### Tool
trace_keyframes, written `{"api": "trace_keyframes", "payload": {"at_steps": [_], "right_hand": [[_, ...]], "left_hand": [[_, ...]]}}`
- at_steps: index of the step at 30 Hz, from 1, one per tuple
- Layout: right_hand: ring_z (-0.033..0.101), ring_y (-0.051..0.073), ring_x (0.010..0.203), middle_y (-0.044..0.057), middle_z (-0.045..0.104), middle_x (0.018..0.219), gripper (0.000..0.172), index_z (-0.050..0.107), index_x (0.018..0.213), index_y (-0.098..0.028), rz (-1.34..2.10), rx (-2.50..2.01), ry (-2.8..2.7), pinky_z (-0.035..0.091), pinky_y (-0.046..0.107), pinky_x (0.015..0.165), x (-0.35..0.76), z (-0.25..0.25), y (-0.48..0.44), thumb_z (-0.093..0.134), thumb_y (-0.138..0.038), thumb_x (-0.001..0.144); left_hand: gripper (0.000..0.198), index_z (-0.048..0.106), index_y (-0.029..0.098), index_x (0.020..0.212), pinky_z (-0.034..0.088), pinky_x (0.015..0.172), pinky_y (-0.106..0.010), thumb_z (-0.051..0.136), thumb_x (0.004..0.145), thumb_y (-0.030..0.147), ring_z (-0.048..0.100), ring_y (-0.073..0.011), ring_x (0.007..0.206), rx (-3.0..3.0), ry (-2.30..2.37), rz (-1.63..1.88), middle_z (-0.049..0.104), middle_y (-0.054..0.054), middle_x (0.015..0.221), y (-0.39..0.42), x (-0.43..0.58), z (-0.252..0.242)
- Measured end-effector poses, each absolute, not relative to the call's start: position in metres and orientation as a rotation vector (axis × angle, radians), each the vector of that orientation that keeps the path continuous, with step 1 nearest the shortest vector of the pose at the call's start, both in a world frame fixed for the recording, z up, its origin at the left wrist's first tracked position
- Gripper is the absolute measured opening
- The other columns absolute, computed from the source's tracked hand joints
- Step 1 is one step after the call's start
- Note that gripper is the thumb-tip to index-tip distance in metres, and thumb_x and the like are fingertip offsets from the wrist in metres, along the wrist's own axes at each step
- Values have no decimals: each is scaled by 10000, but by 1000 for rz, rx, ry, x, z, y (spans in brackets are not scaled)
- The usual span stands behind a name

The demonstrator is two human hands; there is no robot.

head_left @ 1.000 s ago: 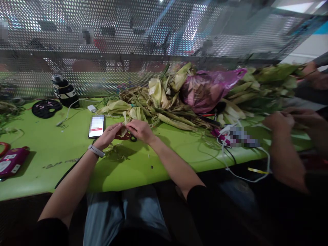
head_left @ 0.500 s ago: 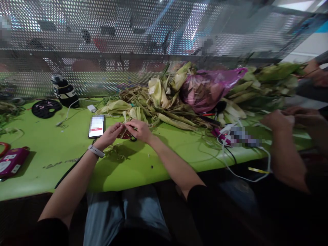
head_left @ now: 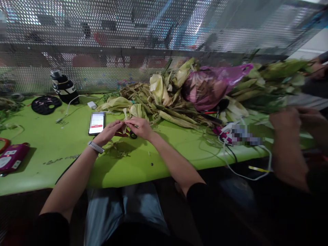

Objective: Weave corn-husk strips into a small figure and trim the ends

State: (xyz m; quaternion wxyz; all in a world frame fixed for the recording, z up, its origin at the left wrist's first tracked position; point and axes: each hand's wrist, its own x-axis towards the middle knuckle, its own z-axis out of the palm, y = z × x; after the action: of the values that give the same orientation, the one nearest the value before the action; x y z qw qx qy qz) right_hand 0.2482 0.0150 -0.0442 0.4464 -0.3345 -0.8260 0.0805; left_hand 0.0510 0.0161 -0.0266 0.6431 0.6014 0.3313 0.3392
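Note:
My left hand point(head_left: 112, 130) and my right hand point(head_left: 139, 127) meet over the green table point(head_left: 112, 179), fingertips pinched together. Between them is a pale strip of corn husk point(head_left: 124, 114), its top end poking up above the fingers. Just under my right hand lies a dark ring-shaped thing point(head_left: 133, 135), perhaps a scissors handle. Thin husk scraps point(head_left: 119, 150) are scattered on the table below my hands. Close to my left hand rests a phone point(head_left: 96, 123) with a lit screen. Behind my hands spreads a heap of corn husks point(head_left: 138, 111).
A pink plastic bag point(head_left: 205, 89) sits among the husks. At the left are a black bottle point(head_left: 64, 89), a black fan-like piece point(head_left: 46, 104) and a purple power strip point(head_left: 14, 157). White cables point(head_left: 224, 160) hang over the front edge at right, near another person's hands point(head_left: 287, 123).
The view has shifted slightly. My hands stay together on the husk strip, with small finger movements, and more of the dark ring shows. The neighbour's hands have moved a little.

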Motion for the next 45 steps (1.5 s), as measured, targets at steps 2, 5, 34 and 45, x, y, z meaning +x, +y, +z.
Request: {"api": "trace_keyframes", "payload": {"at_steps": [2, 5, 34, 45], "right_hand": [[685, 172, 846, 71, 743, 966, 271, 743, 1067, -207, 240, -820, -2017, 545, 303, 781, 248, -45, 15, 529, -312, 939], [684, 173, 857, 73, 742, 964, 265, 746, 1050, -197, 266, -834, -2002, 543, 302, 789, 248, -46, 17, 534, -301, 927], [606, 148, 694, 37, 656, 856, 230, 594, 958, -183, 552, -1049, -1846, 517, 290, 676, 237, -41, 7, 615, -347, 799], [664, 181, 900, 78, 714, 1028, 211, 666, 1043, -193, 365, -941, -1872, 532, 326, 845, 237, -40, 6, 534, -280, 903]], "left_hand": [[355, 567, 144, 883, 594, 823, -394, 648, 832, 486, 640, -127, 722, 1382, 748, 761, 613, 5, 793, 17, 51, -26], [365, 554, 145, 880, 593, 807, -378, 673, 816, 484, 658, -126, 718, 1403, 761, 748, 607, 11, 797, 18, 51, -26], [415, 607, 153, 927, 574, 794, -312, 619, 831, 557, 636, -128, 764, 1507, 783, 851, 630, -18, 839, 16, 58, -30], [414, 606, 139, 892, 583, 799, -333, 636, 824, 546, 634, -122, 710, 1467, 788, 933, 645, -18, 784, 18, 58, -32]]}}
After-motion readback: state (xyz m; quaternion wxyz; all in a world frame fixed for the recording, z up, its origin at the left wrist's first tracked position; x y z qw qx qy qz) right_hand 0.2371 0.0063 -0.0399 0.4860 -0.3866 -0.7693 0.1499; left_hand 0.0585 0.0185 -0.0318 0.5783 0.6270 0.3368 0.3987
